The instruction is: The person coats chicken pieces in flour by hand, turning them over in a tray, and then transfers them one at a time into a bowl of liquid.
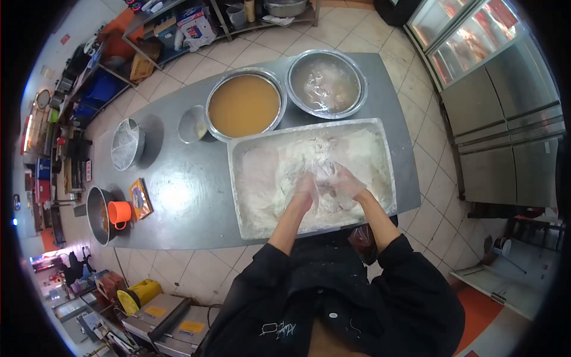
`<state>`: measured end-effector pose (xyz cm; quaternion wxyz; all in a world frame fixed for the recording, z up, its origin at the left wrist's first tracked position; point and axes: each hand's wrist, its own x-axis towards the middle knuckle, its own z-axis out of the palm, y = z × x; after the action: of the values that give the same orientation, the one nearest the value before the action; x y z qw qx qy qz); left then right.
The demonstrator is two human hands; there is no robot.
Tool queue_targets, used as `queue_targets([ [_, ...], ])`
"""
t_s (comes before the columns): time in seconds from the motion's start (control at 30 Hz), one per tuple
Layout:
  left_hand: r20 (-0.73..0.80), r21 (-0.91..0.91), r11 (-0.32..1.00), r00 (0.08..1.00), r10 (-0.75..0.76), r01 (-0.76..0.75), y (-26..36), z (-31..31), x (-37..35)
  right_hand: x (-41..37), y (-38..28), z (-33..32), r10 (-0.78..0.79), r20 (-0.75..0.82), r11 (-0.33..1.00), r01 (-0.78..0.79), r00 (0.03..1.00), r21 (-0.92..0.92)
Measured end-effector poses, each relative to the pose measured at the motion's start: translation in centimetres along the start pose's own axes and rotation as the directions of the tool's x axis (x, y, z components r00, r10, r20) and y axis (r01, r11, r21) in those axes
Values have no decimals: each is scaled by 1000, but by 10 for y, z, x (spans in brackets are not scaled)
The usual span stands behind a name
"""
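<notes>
A large rectangular metal tray [236, 196] full of white flour [262, 169] sits at the table's near edge. Both hands reach into its middle, dusted white and seemingly covered by thin clear gloves. My left hand [304, 189] dips into the flour, its fingertips blurred and partly buried. Facing it from the right, my right hand [348, 182] has its fingers stretched inward and apart. Between the hands lie floury lumps [328, 193]; I cannot tell whether the left hand grips one.
Behind the tray stand a bowl of orange-brown liquid [245, 106] and a bowl of cloudy liquid with pale pieces [327, 83]. Leftward are a small bowl [193, 125], a plastic-covered bowl [128, 144], a booklet-like packet [141, 199] and an orange mug [119, 213] at a metal bowl [95, 217].
</notes>
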<state>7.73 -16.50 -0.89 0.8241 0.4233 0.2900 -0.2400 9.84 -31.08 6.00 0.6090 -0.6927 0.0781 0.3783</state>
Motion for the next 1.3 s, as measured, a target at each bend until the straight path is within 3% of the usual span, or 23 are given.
queue_targets([
  [0.03, 35, 88, 990, 993, 111, -114, -9, -6, 6, 1, 3, -7, -4, 0, 1000, 4, 1000, -7],
  [0.1, 72, 171, 959, 973, 219, -228, -5, -10, 8, 3, 14, -26, -151, -117, 911, 93, 982, -402],
  [0.13, 91, 526, 788, 942, 323, -320, 15, -5, -7, 1, 7, -34, -152, -112, 910, 95, 982, -403],
  [0.17, 146, 797, 491, 901, 408, -351, 31, -6, -13, -2, -7, -44, -144, -73, 726, 55, 987, -685],
  [0.2, 142, 798, 492, 903, 406, -347, 36, -14, -14, -5, -16, -54, -119, -43, 463, 17, 992, -886],
  [0.27, 94, 989, 72, 931, 354, -127, 43, -32, -17, -1, -27, -84, -120, -46, 439, 11, 992, -898],
  [0.3, 89, 989, 76, 930, 358, -123, 42, -41, -18, 4, -36, -95, -123, -48, 413, 7, 991, -911],
  [0.37, 25, 1000, -15, 949, 316, -22, 30, -57, -24, -2, -84, -93, -219, -207, 625, -26, 954, -781],
  [0.43, 26, 994, -113, 943, 331, 12, 21, -57, -33, 42, -85, -118, -399, -274, 540, -17, 875, -841],
  [0.57, 73, 941, -323, 869, 489, 102, 11, -42, -38, 94, -156, -113, -326, -430, 555, -198, 842, -808],
  [0.7, 50, 948, -295, 858, 511, 121, -7, -62, -17, 183, -131, -148, -441, -340, 495, -92, 830, -864],
  [0.77, 63, 978, -199, 836, 545, 56, -17, -81, -8, 194, -127, -154, -655, -273, 322, -66, 705, -944],
  [0.8, 60, 978, -198, 838, 542, 58, -13, -85, -8, 193, -130, -157, -652, -272, 323, -66, 708, -944],
  [0.87, -48, 999, 40, 864, 501, 32, 1, -89, -11, 187, -136, -160, -577, -231, 71, -233, 784, -970],
  [0.9, -56, 998, 46, 870, 490, 38, 9, -89, -14, 191, -130, -168, -565, -230, 70, -232, 792, -970],
  [0.97, -20, 999, 52, 891, 453, -3, 29, -83, -23, 197, -109, -184, -721, -279, 199, -196, 634, -960],
  [1.0, -35, 998, 60, 900, 434, 11, 41, -79, -31, 187, -97, -176, -703, -279, 199, -195, 654, -960],
  [1.07, -75, 992, -77, 958, 275, 99, 61, -74, -46, 148, -77, -151, -780, -169, 164, -65, 602, -984],
  [1.1, -80, 991, -78, 960, 270, 105, 57, -81, -43, 129, -74, -132, -735, -88, 136, 19, 672, -991],
  [1.17, 31, 814, 447, 795, 606, -372, 42, -100, -34, 94, -44, -87, -700, 134, -4, 183, 702, -983],
  [1.2, 32, 815, 446, 797, 603, -370, 40, -106, -34, 87, -19, -67, -701, 272, -129, 258, 659, -957],
  [1.27, -123, 857, 483, 839, 530, -180, 37, -121, -34, 92, 10, -32, -385, 89, 159, 161, 919, -974],
  [1.3, -119, 858, 481, 840, 530, -181, 28, -129, -27, 86, 7, -19, -386, 86, 161, 158, 918, -974],
])
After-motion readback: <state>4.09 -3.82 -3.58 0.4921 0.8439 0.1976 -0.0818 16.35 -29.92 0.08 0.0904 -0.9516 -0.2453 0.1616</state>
